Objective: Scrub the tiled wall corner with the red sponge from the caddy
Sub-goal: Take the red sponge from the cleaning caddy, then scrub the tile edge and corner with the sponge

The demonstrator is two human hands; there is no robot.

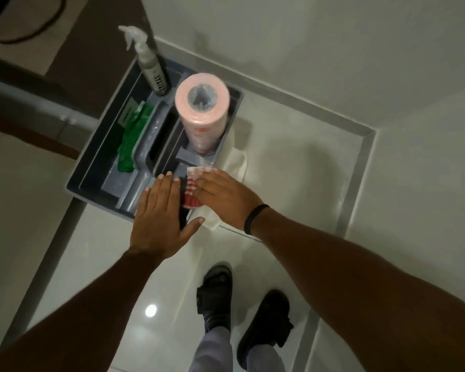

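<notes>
A grey caddy (97, 167) stands on the floor against the wall. At its near right corner lies the red sponge (192, 202), red with a pale striped top, mostly covered by my hands. My right hand (226, 196) lies palm down over the sponge with its fingers touching it; the thumb is hidden, so a grip does not show. My left hand (160, 213) hovers flat beside it, fingers apart, holding nothing. The pale tiled wall (333, 49) meets another wall at the corner (375, 130) to the right.
In the caddy stand a spray bottle (149, 63) and a pink roll (202, 114), with a green cloth (132, 135) on the left. A white cloth (236, 159) hangs over the caddy's right side. My feet in black sandals (215, 296) stand on the glossy floor.
</notes>
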